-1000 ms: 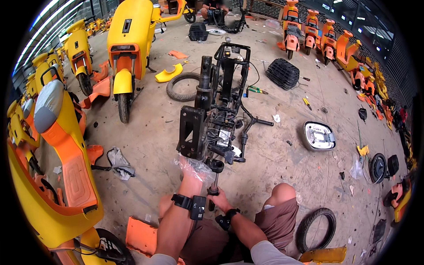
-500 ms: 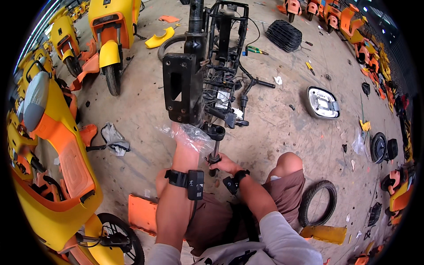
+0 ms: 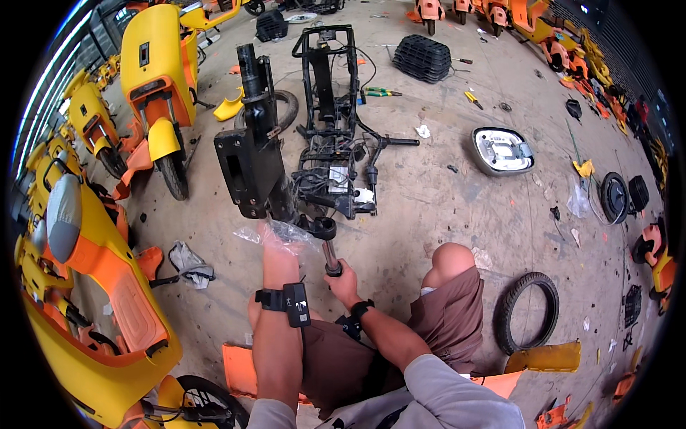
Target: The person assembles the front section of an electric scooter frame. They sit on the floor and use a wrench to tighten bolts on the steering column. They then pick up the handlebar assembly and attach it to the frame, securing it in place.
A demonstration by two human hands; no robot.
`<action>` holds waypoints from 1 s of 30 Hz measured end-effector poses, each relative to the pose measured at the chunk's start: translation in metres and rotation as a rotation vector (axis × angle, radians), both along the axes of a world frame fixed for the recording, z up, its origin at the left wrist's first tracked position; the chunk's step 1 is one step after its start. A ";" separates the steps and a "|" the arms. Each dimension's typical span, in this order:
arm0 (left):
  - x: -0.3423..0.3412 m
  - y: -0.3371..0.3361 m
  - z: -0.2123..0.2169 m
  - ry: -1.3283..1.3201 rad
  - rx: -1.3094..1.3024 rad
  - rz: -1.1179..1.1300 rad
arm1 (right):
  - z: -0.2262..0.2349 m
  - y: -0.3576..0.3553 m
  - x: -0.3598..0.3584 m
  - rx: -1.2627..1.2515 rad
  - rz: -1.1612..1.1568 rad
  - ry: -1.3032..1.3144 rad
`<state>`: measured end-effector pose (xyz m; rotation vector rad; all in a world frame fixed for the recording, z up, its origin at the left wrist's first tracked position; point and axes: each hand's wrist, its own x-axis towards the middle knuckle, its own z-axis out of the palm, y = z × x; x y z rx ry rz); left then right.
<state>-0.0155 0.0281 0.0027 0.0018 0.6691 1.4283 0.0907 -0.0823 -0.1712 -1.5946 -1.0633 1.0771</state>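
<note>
A black metal scooter front section (image 3: 249, 175), a thick tube with a flat slotted bracket, leans to the left in front of me. My left hand (image 3: 270, 242), partly wrapped in clear plastic film (image 3: 293, 234), reaches up under the bracket; its fingers are hidden behind the metal. A fork leg (image 3: 329, 252) with a black clamp and a silver tube angles down at the lower right of this section. Around the tube's lower end my right hand (image 3: 345, 286) is closed. Just behind stands a stripped black scooter frame (image 3: 330, 129) with wiring and a handlebar.
Yellow-orange scooters (image 3: 153, 79) line the left side, one close by my left arm (image 3: 107, 279). To the right lie a tyre (image 3: 529, 311), a silver-black shell (image 3: 504, 151) and a yellow panel (image 3: 547, 357). Pliers (image 3: 382, 92) and black ribbed covers (image 3: 421, 58) lie farther off.
The front section has moved left and its top now tilts left. Both hands have shifted left with it, the right still around the fork leg. The whole view has shifted too.
</note>
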 end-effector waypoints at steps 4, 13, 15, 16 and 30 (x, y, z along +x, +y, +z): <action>0.006 0.009 -0.012 -0.068 0.146 -0.176 | -0.011 0.005 0.006 0.021 -0.186 -0.100; 0.030 0.000 0.016 -0.082 -0.031 -0.022 | -0.007 0.008 0.005 0.013 -0.123 -0.127; 0.032 0.004 0.007 -0.105 -0.024 -0.039 | -0.007 0.006 0.010 -0.013 -0.140 -0.188; 0.025 0.001 0.007 -0.108 -0.015 -0.023 | -0.003 0.004 0.007 -0.019 -0.125 -0.210; 0.025 -0.015 0.002 -0.085 -0.098 -0.086 | 0.013 0.009 0.027 -0.061 0.044 -0.186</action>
